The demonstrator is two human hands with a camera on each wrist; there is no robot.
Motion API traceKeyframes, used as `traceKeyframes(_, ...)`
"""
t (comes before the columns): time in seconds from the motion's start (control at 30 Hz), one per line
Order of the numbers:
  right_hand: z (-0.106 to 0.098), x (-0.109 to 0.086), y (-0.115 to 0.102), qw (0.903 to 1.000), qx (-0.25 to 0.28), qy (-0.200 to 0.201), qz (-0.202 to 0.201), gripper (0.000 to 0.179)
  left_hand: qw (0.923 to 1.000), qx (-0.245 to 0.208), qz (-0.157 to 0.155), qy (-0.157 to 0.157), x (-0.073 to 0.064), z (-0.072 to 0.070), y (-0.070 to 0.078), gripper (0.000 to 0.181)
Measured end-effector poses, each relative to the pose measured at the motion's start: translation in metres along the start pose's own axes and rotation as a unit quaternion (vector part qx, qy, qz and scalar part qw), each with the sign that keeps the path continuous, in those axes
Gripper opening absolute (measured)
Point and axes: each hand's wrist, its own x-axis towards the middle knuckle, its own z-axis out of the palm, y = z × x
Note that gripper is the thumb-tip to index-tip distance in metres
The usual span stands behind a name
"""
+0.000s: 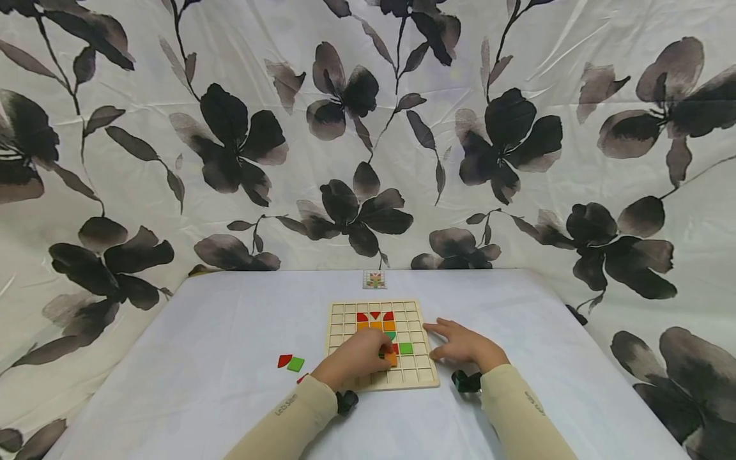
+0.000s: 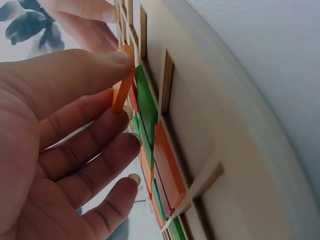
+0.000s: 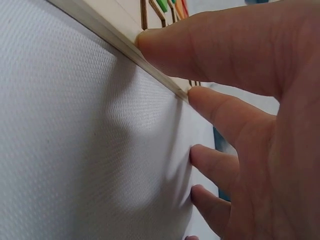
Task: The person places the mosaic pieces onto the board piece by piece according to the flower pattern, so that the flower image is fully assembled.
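My left hand (image 1: 358, 355) pinches an orange tile (image 2: 123, 82) between thumb and fingers, just above the wooden grid board (image 1: 411, 379). In the left wrist view the tile stands tilted, seen nearly edge-on. Red, orange and green tiles lie in the board's middle cells, among them a green square (image 1: 406, 348) and a red triangle (image 1: 375, 315). Part of the pattern is hidden behind my left hand. My right hand (image 1: 464, 345) rests at the board's right edge, thumb and index fingertip touching the rim, the fingers spread and fairly straight.
Left of the board lie a red quarter-round tile (image 1: 284, 361) and a green square tile (image 1: 296, 364); another red piece peeks out by the left sleeve. A small pattern card (image 1: 374, 280) lies at the far edge of the white-covered table (image 1: 230, 332). Floral cloth (image 1: 437, 211) hangs behind.
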Motion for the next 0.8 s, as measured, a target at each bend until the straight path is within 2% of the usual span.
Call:
traceKeyframes(0.23,-0.001,0.001,0.000,1.0000,0.006,-0.003,0.001,0.069,0.9997,-0.019,0.017,-0.007,0.004,0.005,0.000,0.013)
traceKeyframes(0.33,0.000,0.001,0.001,1.0000,0.006,-0.005,0.000,0.068,0.9996,-0.022,0.015,-0.010,0.003,0.007,0.001,0.008)
traceKeyframes(0.4,0.000,0.001,0.001,1.0000,0.006,-0.005,0.002,0.068,0.9998,-0.006,0.018,-0.009,0.002,0.008,0.002,0.005)
traceKeyframes(0.5,0.000,0.001,0.000,1.0000,0.002,-0.003,0.002,0.068,0.9986,0.039,0.035,0.001,0.000,0.009,0.004,0.012)
traceKeyframes(0.67,0.000,0.002,0.000,1.0000,-0.003,0.000,-0.001,0.068,0.9888,0.124,0.081,0.018,-0.005,0.008,0.007,0.018)
traceKeyframes(0.73,0.000,0.002,-0.001,1.0000,-0.003,0.000,-0.001,0.068,0.9871,0.132,0.089,0.021,-0.008,0.007,0.006,0.015)
traceKeyframes(0.8,0.000,0.002,-0.001,1.0000,-0.003,-0.002,0.000,0.068,0.9890,0.119,0.086,0.019,-0.012,0.005,0.003,0.011)
